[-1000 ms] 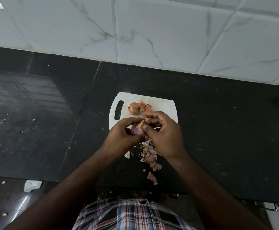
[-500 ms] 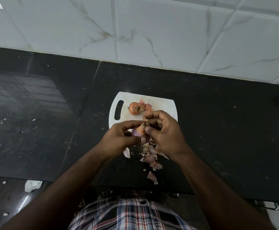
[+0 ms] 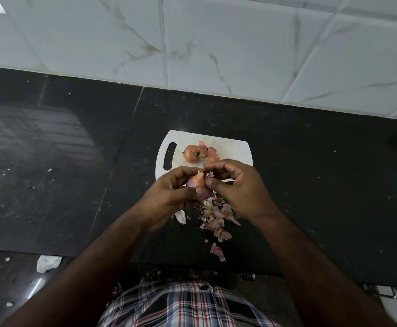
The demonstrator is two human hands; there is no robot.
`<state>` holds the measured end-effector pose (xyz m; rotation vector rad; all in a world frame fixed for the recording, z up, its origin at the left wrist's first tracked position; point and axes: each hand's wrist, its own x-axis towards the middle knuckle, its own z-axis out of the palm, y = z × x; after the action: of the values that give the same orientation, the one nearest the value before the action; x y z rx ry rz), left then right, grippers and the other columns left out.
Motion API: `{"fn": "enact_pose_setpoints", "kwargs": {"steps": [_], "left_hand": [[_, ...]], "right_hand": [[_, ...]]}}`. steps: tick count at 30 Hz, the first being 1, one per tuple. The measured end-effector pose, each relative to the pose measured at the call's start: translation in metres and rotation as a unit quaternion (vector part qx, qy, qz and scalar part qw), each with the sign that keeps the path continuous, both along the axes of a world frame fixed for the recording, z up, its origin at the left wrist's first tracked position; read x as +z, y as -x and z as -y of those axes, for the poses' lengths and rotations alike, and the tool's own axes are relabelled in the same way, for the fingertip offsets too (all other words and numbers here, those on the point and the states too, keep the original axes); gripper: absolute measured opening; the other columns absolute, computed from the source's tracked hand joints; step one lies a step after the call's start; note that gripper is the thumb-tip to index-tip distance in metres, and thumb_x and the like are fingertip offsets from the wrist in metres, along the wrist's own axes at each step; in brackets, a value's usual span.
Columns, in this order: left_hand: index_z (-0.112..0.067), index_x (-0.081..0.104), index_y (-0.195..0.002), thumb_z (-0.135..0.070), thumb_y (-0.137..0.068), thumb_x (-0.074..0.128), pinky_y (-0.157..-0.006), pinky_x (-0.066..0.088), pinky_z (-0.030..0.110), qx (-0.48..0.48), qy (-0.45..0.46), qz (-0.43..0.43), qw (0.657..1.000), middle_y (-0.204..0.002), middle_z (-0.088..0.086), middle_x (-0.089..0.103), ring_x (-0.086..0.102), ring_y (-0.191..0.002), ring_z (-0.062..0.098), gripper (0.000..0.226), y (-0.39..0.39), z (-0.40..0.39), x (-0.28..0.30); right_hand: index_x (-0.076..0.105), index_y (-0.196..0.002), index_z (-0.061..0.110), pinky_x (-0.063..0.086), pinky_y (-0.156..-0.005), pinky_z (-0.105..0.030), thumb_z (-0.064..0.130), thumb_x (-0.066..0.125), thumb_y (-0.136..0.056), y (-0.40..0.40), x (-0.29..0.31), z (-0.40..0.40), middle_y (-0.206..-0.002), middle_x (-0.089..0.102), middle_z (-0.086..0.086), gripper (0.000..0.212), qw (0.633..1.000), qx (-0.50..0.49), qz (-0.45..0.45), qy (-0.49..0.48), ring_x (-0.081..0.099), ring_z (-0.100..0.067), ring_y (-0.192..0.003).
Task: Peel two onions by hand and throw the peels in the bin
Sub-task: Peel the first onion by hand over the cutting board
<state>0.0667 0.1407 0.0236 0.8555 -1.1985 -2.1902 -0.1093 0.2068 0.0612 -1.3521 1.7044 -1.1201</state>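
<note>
Gripping a purple onion (image 3: 198, 188), the left hand (image 3: 169, 197) steadies it while right hand (image 3: 238, 187) fingers (image 3: 210, 184) pinch its skin (image 3: 200, 177) above the bench (image 3: 310, 173).

I see one onion (image 3: 198, 188) up off the counter, its lower half bare, smooth and purple, with a tuft of dry orange-pink skin standing at its top. The second onion (image 3: 191, 153) lies on its side on the white board, orange-brown skin partly on, a few loose pink flakes (image 3: 210, 152) just beside it. Torn peels (image 3: 216, 217) (pale pink and papery) lie scattered on the dark counter near the front edge, one lone scrap (image 3: 217, 251) closest to that edge and a whitish piece (image 3: 180, 217) off to the left of the heap.
</note>
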Motion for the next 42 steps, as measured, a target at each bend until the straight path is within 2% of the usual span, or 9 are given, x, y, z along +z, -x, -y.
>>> {"fn": "enact_pose_setpoints", "kwargs": {"steps": [7,16,19,22,27,31,34,36,42], "left_hand": [[-0.014,0.066,-0.120,-0.001,-0.070,0.078,-0.090,0.057,0.049,0.016,0.061,0.055,0.996,-0.124,0.017,0.065,0.070,-0.100,0.039,0.053,0.004,-0.002,-0.006],[-0.008,0.059,-0.107,-0.003,-0.070,0.057,-0.072,0.050,0.036,0.031,-0.057,-0.016,0.998,-0.104,0.017,0.070,0.064,-0.088,0.033,0.037,-0.001,0.005,0.000],[-0.004,0.058,-0.112,-0.006,-0.063,0.059,-0.058,0.051,0.027,0.017,-0.076,-0.030,0.997,-0.101,0.018,0.069,0.067,-0.080,0.031,0.050,-0.003,0.003,0.002],[-0.001,0.057,-0.121,-0.010,-0.064,0.056,-0.057,0.050,0.026,0.002,-0.093,-0.049,0.994,-0.101,0.020,0.066,0.065,-0.080,0.030,0.058,-0.005,0.004,0.003],[-0.005,0.059,-0.127,-0.011,-0.073,0.048,-0.062,0.055,0.027,0.009,-0.128,-0.068,0.989,-0.105,0.020,0.067,0.066,-0.083,0.031,0.056,-0.007,0.007,-0.001],[-0.010,0.057,-0.116,-0.011,-0.075,0.050,-0.063,0.055,0.030,0.025,-0.144,-0.053,0.988,-0.114,0.021,0.069,0.067,-0.085,0.035,0.042,-0.007,0.007,-0.004],[-0.008,0.058,-0.115,-0.011,-0.079,0.053,-0.068,0.057,0.031,0.022,-0.140,-0.056,0.988,-0.109,0.017,0.069,0.068,-0.083,0.026,0.036,-0.004,0.005,-0.004],[-0.006,0.060,-0.117,-0.011,-0.083,0.059,-0.073,0.060,0.030,0.025,-0.123,-0.062,0.990,-0.106,0.015,0.069,0.068,-0.085,0.021,0.034,-0.002,0.003,-0.004],[-0.004,0.059,-0.122,-0.008,-0.084,0.064,-0.081,0.060,0.029,0.040,-0.103,-0.073,0.991,-0.111,0.013,0.068,0.071,-0.097,0.022,0.039,-0.004,0.004,-0.005]], "right_hand": [[0.073,-0.102,0.019,0.056,-0.072,-0.018,0.002,0.068,-0.085,-0.007,-0.001,-0.001,-0.087,0.071,0.009,0.025,0.999,-0.034,-0.017,0.005,0.067,-0.001,-0.081],[0.071,-0.107,0.019,0.049,-0.079,-0.010,0.007,0.066,-0.088,-0.005,-0.002,0.001,-0.102,0.070,0.011,0.022,0.995,-0.014,-0.096,0.032,0.063,0.003,-0.094],[0.071,-0.103,0.020,0.053,-0.078,-0.019,0.004,0.063,-0.088,-0.004,-0.004,0.003,-0.101,0.069,0.006,0.023,0.992,-0.025,-0.115,0.049,0.065,-0.002,-0.090],[0.072,-0.102,0.021,0.056,-0.077,-0.027,0.004,0.063,-0.089,0.002,-0.006,0.005,-0.100,0.069,0.007,0.024,0.990,-0.034,-0.130,0.040,0.066,-0.006,-0.085],[0.075,-0.105,0.019,0.050,-0.076,-0.013,0.004,0.060,-0.094,0.009,-0.011,0.000,-0.102,0.071,0.008,0.024,0.988,0.012,-0.150,-0.046,0.065,0.007,-0.082],[0.073,-0.115,0.023,0.047,-0.086,-0.014,0.035,0.070,-0.090,0.007,-0.011,-0.003,-0.114,0.071,0.013,0.028,0.983,0.034,-0.143,-0.106,0.063,0.002,-0.103],[0.071,-0.116,0.029,0.050,-0.074,-0.013,0.050,0.076,-0.080,-0.001,-0.004,-0.002,-0.105,0.071,0.019,0.042,0.992,0.023,-0.086,-0.094,0.064,0.008,-0.087],[0.072,-0.113,0.030,0.054,-0.068,-0.017,0.044,0.080,-0.078,-0.009,-0.004,-0.002,-0.096,0.072,0.016,0.038,0.994,0.018,-0.071,-0.081,0.065,0.003,-0.079],[0.077,-0.105,0.021,0.058,-0.081,-0.023,0.014,0.076,-0.086,-0.015,-0.015,-0.003,-0.091,0.075,0.015,0.021,0.998,-0.037,-0.021,-0.036,0.070,0.003,-0.086]]}}
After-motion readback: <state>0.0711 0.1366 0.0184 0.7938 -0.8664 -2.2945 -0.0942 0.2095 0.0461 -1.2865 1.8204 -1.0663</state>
